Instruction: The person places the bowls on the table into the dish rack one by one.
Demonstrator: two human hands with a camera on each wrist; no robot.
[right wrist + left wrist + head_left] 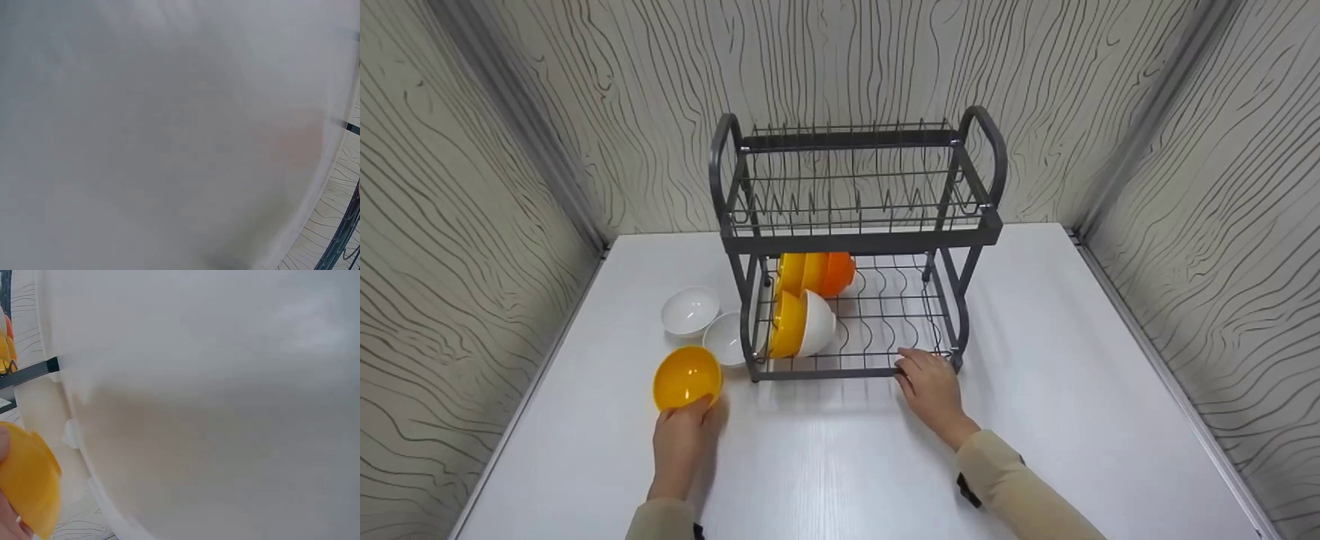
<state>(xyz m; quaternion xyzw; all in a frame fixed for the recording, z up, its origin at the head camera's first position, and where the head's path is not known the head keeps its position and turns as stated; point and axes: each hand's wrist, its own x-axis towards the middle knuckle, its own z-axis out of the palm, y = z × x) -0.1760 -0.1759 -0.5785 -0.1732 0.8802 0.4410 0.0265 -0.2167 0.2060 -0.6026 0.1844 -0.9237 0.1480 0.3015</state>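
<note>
In the head view, my left hand [682,446] pinches the near rim of a yellow bowl [682,373], its inside facing up toward the camera. The left wrist view shows that yellow bowl [31,478] from the side, with fingers at the left edge. A dark two-tier dish rack [861,241] stands ahead. Near its front right corner, my right hand [936,391] holds the lower front rail with bent fingers. The lower tier carries a yellow bowl [787,326] and a white bowl [819,325] in front, with yellow bowls [802,274] and an orange bowl [838,274] behind.
Two white bowls, one farther back [690,310] and one beside the rack's left leg [721,341], sit on the white table [825,457]. Wood-grain panels [660,150] enclose the table at the back and both sides. The rack's upper tier has wire dividers.
</note>
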